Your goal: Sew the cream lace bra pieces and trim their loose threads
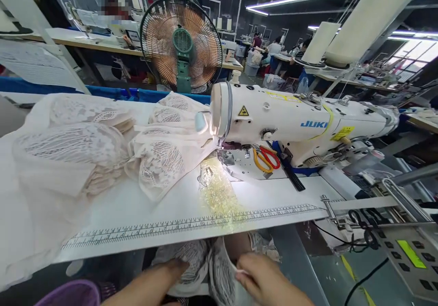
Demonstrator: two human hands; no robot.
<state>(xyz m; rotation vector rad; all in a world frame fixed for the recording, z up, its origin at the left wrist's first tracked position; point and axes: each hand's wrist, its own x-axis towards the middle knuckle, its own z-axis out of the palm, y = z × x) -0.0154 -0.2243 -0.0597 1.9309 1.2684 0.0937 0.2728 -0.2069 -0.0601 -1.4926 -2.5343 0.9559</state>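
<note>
Both my hands are low at the bottom of the view, below the table's front edge. My left hand (160, 281) rests on white lace fabric pieces (201, 262) in my lap, its fingers curled into the lace. My right hand (265, 281) is closed, pinching a thin white strip at the edge of the lace. On the table above lies a heap of cream lace garment pieces (102, 146). A white Juki sewing machine (294, 119) stands to the right, its lamp lighting the needle area (222, 155).
A printed ruler (191, 224) runs along the white table's front edge. Orange-handled scissors (267, 158) lie on the machine bed. A green fan (181, 46) stands behind the table. A control panel (407, 251) is at the lower right. Other people work at far tables.
</note>
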